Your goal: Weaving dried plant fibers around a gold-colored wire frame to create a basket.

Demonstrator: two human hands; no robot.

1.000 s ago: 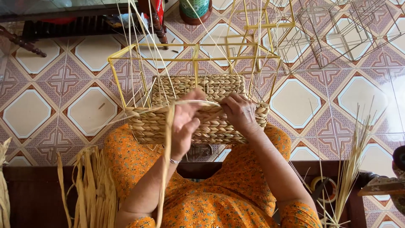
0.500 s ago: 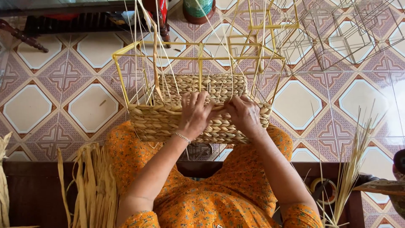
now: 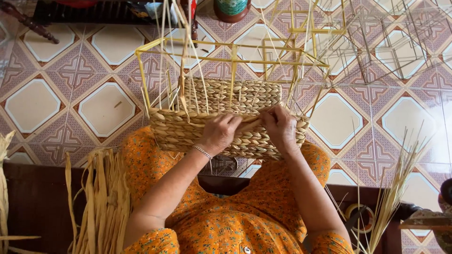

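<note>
A half-woven basket point(image 3: 221, 117) rests on the person's lap, its long axis running left to right across the view and its open mouth facing up and away from the body. Yellow frame rods point(image 3: 233, 59) rise from it, forming a box outline above the woven part, and loose straw stakes stick up from its walls.

Both hands sit on the near wall, at its top edge. The left hand point(image 3: 219, 134) is curled, fingers closed over a flat straw strand point(image 3: 249, 124) (it runs between the two hands). The right hand point(image 3: 280, 127) lies just beside it, fingers bent and pinching the same strand against the weave.

Below is a tiled floor point(image 3: 103, 106) with a purple and cream pattern. A bundle of dried straw strips point(image 3: 101, 202) lies at the person's left, thinner reed stalks point(image 3: 393, 193) at the right, and bare wire frames point(image 3: 391, 42) stand beyond the basket.
</note>
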